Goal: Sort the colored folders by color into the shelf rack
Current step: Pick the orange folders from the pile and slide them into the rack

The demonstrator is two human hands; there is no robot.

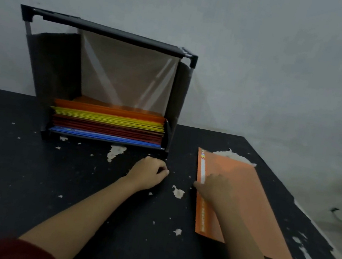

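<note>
A black shelf rack point(109, 32) stands at the back of the dark surface point(26, 162), close to the grey wall point(267, 55), with its open side facing the person. On its bottom shelf lies a flat pile sorted in bands: orange folders point(110, 110) on top, then yellow folders point(109, 119), red folders point(107, 129), and blue folders point(106, 137) at the bottom. Above the pile the rack is open up to its top bar, and a clear sheet point(124, 77) shows at the back. One loose orange folder point(250, 204) lies flat on the surface to the right of the rack and apart from it, its printed strip along the left edge. The right hand point(214, 189) lies on that left edge, thumb at the rim; it is blurred, so whether it pinches the folder or only presses on it cannot be told. The left hand point(147, 175) rests on the surface between rack and folder, just in front of the rack's right corner, fingers curled into a fist with nothing in it. Pale chipped patches point(116, 152) dot the surface around both hands. A red sleeve point(18, 250) shows at the lower left.
</note>
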